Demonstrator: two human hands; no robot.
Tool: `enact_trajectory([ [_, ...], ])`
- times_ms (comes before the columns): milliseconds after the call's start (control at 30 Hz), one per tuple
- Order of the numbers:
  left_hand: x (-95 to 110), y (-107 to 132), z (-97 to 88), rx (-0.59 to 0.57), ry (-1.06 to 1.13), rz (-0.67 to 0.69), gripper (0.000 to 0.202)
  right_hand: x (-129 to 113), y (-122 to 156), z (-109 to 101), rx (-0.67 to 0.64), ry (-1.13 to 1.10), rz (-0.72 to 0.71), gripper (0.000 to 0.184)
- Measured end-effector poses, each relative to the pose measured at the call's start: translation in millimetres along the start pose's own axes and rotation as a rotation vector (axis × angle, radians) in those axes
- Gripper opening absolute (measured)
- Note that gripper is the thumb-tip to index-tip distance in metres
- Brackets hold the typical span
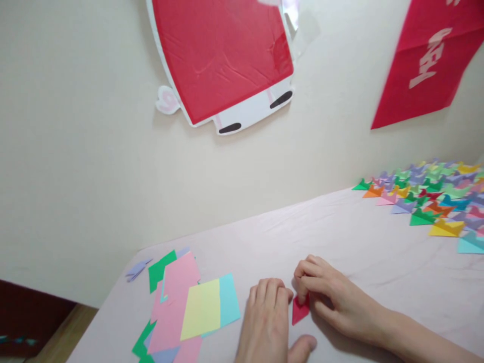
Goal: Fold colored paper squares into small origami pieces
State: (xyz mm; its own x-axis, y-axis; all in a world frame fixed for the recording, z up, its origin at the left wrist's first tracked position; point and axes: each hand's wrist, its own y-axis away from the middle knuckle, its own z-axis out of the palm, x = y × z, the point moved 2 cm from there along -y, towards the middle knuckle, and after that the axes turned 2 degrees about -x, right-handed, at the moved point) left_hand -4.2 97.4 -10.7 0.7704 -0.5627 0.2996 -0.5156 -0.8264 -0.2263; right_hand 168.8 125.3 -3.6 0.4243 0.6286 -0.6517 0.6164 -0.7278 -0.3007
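Note:
A small piece of folded red paper (300, 311) lies on the table between my two hands. My right hand (336, 297) comes in from the right with its fingers curled, and its fingertips pinch and press the paper's upper part, which they partly hide. To the left of the paper, my left hand (266, 315) lies palm down with its fingers stretched forward and the thumb apart. Its index fingertip is close to the paper's left edge; whether it touches cannot be told. Beside my left hand is a yellow paper sheet (200, 310) over a light blue sheet (230, 301).
Pink sheets (181, 277) and green sheets (161, 272) overlap at the left, near a folded lilac paper (138, 269). Several rows of colourful folded paper birds (423, 217) stand at the right. Behind the table (264, 242) rises a wall (94, 151) with red decorations (227, 55).

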Motion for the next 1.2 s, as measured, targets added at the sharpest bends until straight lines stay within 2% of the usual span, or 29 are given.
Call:
enact_trajectory([
  [200,1,-12,2.6,-0.029,0.031,-0.018,0.024,0,-2,1,0.000,0.072,0.063,0.029],
  [433,-11,-7,4.2,0.000,0.144,0.020,0.013,2,-4,0,-0.048,0.051,0.119,0.029],
  [700,-10,-3,17.8,0.098,0.230,-0.012,0.019,7,-6,0,-0.069,0.029,0.112,0.022],
  [1200,-7,-10,4.6,0.073,0.291,-0.091,0.019,3,-2,3,-0.005,0.100,0.124,0.023],
])
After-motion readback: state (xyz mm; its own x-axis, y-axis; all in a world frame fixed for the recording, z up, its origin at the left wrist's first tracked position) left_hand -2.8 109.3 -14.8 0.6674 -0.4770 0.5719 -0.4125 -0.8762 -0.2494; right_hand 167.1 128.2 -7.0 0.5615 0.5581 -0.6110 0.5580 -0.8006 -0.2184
